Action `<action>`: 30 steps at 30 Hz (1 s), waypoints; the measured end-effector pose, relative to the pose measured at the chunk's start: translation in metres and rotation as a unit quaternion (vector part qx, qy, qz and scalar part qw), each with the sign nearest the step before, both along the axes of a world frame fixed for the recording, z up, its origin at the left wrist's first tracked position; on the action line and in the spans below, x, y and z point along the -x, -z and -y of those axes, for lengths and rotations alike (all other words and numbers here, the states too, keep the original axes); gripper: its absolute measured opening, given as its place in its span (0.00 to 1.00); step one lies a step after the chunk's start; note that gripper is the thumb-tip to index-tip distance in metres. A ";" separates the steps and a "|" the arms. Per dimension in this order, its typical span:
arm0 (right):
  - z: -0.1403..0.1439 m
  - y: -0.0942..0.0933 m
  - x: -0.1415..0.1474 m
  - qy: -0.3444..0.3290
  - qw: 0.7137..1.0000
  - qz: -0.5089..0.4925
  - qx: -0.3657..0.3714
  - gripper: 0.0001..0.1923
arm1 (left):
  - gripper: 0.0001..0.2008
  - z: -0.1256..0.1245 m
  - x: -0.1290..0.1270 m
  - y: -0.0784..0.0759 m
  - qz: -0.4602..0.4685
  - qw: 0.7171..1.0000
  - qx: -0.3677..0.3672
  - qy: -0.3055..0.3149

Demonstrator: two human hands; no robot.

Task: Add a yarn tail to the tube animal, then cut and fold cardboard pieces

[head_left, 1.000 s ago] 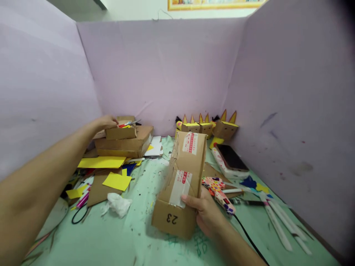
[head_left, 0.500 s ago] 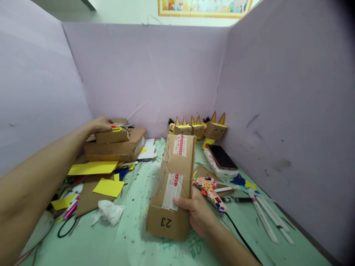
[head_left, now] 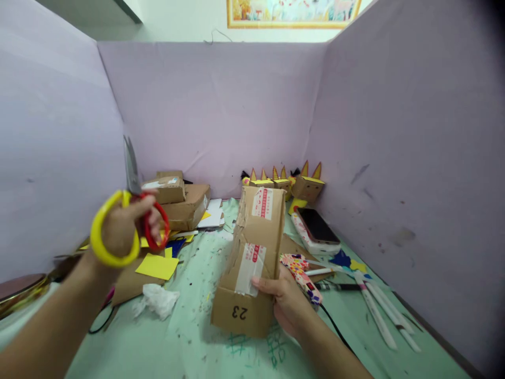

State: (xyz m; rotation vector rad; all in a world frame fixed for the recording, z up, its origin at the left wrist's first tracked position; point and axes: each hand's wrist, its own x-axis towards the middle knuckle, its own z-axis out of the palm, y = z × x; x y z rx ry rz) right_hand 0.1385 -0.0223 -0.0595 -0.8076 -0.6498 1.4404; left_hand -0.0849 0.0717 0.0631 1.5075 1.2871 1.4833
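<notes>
My left hand (head_left: 128,223) is raised at the left, closed on a pair of scissors (head_left: 133,168) with one yellow and one red handle loop. The metal blades point up and away from me. At the centre my right hand (head_left: 290,300) grips a long brown cardboard box (head_left: 256,231) by its lower right side, the thumb on top over clear tape. The box is tilted, its far end raised. Its near end bears a printed "23" upside down, and two strips of red-and-white tape cross its top; its left edge looks torn.
Stacked cardboard boxes (head_left: 189,202) stand at the back left, with yellow paper (head_left: 157,266) and crumpled tissue (head_left: 158,301) nearer. A patterned glue gun (head_left: 302,276), markers (head_left: 381,310) and a phone (head_left: 317,225) lie right. Horned cardboard figures (head_left: 308,188) stand behind.
My left hand has lifted the scissors off the stacked boxes and drawn them back towards me, blades now upward. My right hand still holds the box, which has barely shifted.
</notes>
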 end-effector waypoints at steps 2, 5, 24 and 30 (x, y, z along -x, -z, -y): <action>0.000 0.000 0.000 0.007 1.000 0.002 -0.002 0.25 | 0.15 0.034 -0.010 0.034 0.088 0.987 0.082 0.111; 0.000 0.002 0.000 -0.003 1.000 0.009 -0.004 0.26 | 0.15 0.060 -0.022 0.083 0.117 0.981 0.083 0.133; 0.004 0.008 0.005 -0.042 0.998 0.039 -0.006 0.36 | 0.15 0.081 -0.041 0.125 0.122 0.953 0.165 0.222; 0.003 0.008 0.005 -0.039 0.998 0.039 -0.001 0.37 | 0.15 0.080 -0.040 0.128 0.115 0.953 0.162 0.227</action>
